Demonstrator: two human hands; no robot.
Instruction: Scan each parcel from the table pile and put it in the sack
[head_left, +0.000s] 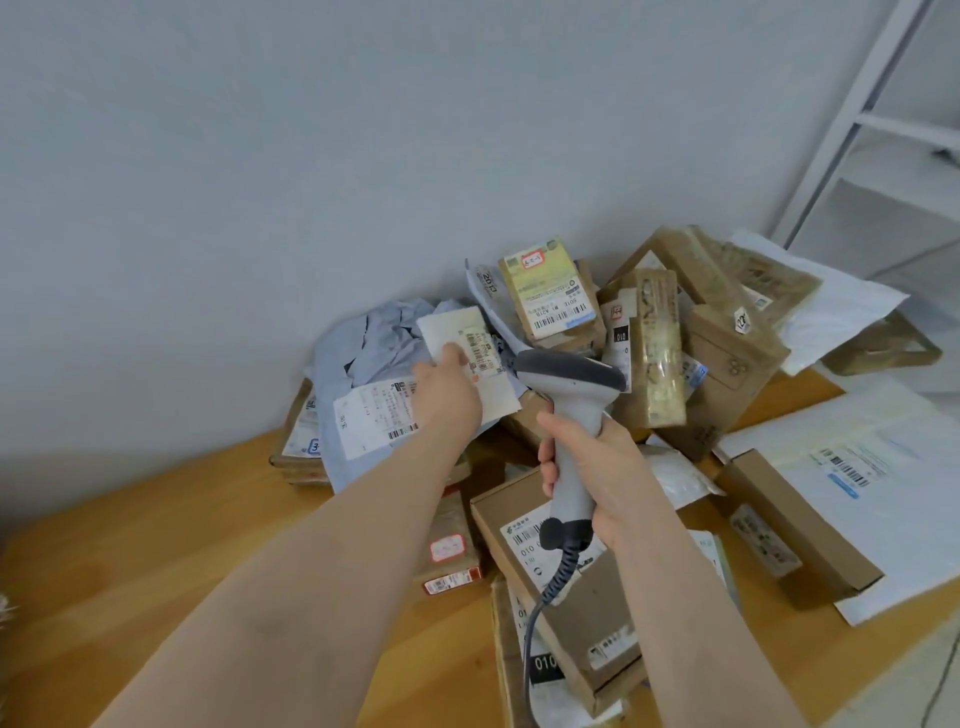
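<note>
Pinches one white parcel (470, 332) with fingers (453, 357) of the left hand (447, 392), grips one grey scanner (576, 410) with the right hand (602, 467).

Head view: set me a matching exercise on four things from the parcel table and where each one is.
1 scanner
2 small white parcel
3 grey-blue bag
4 yellow-labelled box

A back of the pile, by the wall
B gripped by the right hand
C held by the left hand
D crumpled, left of the pile

Pairs: 1-B, 2-C, 3-D, 4-A
</note>
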